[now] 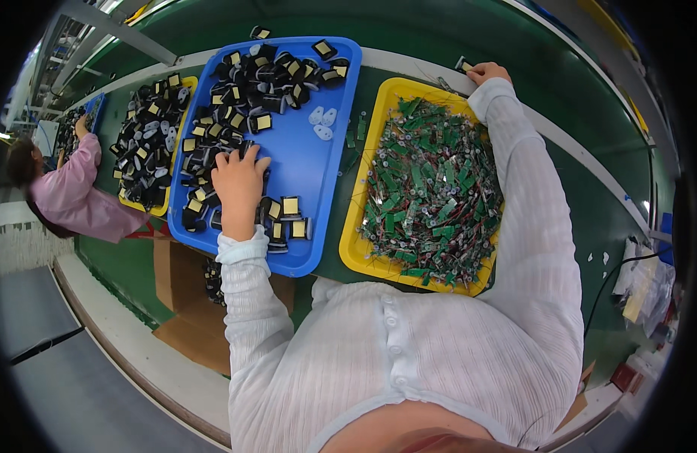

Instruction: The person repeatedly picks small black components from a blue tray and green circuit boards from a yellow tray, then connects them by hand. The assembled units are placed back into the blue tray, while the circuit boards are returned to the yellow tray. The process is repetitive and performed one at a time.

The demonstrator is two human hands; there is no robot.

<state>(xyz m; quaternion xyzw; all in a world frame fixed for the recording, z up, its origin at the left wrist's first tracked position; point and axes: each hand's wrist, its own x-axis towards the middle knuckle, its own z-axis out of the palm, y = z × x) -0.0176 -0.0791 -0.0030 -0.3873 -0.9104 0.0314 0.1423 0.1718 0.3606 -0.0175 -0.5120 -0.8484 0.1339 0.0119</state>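
Observation:
My left hand (pixel 240 181) lies over the pile of small black parts with cream pads (pixel 235 117) in the blue tray (pixel 303 181). Its fingers are spread, their tips among the parts; whether they touch one in particular is hidden. At the far right, my right hand (pixel 490 72) pinches a small black part with a pale pad (pixel 463 65) on the pale rail beyond the yellow tray (pixel 356 226). That tray holds a heap of green circuit boards with thin wires (pixel 431 189).
Three pale grey oval pieces (pixel 323 121) lie in the blue tray. Further left stands another yellow tray (pixel 166 198) of black parts, with a co-worker in pink (pixel 80 185) beyond. Below the bench edge is a cardboard box (pixel 186 302). Plastic bags (pixel 643 287) lie far right.

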